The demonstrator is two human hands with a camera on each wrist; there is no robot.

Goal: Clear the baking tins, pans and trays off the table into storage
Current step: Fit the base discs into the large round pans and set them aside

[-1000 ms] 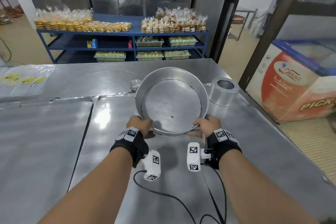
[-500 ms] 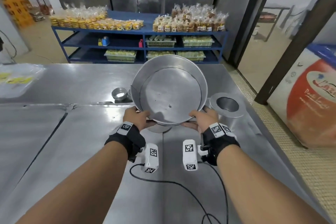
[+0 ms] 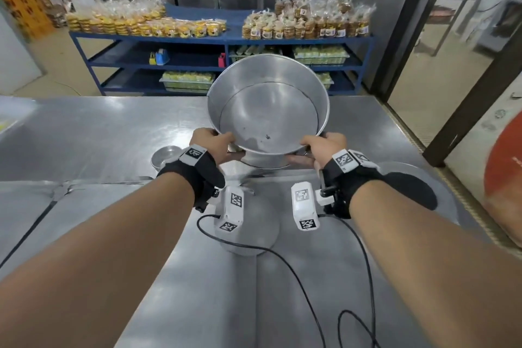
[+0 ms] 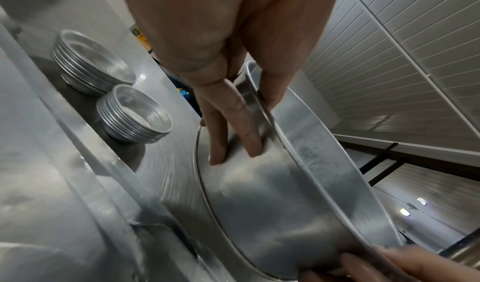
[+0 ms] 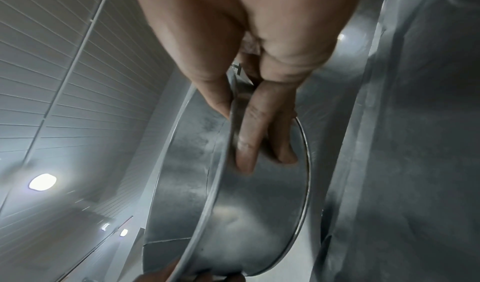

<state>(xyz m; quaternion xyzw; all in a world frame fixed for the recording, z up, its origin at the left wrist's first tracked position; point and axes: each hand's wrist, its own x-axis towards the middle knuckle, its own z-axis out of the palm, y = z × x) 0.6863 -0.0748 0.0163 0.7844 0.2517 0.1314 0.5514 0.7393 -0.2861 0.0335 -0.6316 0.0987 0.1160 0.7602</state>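
Observation:
I hold a large round metal baking tin (image 3: 268, 113) in both hands, lifted off the steel table (image 3: 99, 135) and tilted so its open side faces me. My left hand (image 3: 210, 144) grips its lower left rim, thumb inside and fingers (image 4: 233, 130) on the outer wall (image 4: 272, 204). At the lower right rim my right hand (image 3: 322, 147) grips the same way, fingers (image 5: 249, 134) against the tin's wall (image 5: 246, 225). Two stacks of small round tins (image 4: 135, 114) (image 4: 93, 62) stand on the table to the left. A flanged cylinder tin (image 3: 449, 192) sits partly hidden behind my right wrist.
Beyond the table's far edge stands a blue shelf rack (image 3: 226, 39) loaded with bagged baked goods. A red chest freezer (image 3: 502, 172) stands on the right past the table edge. Black cables (image 3: 282, 251) from the wrist cameras trail over the near tabletop.
Both hands have raised the big tin higher off the table and carried it further away from me, tilting it more upright. The view has shifted right to left, toward the shelf rack.

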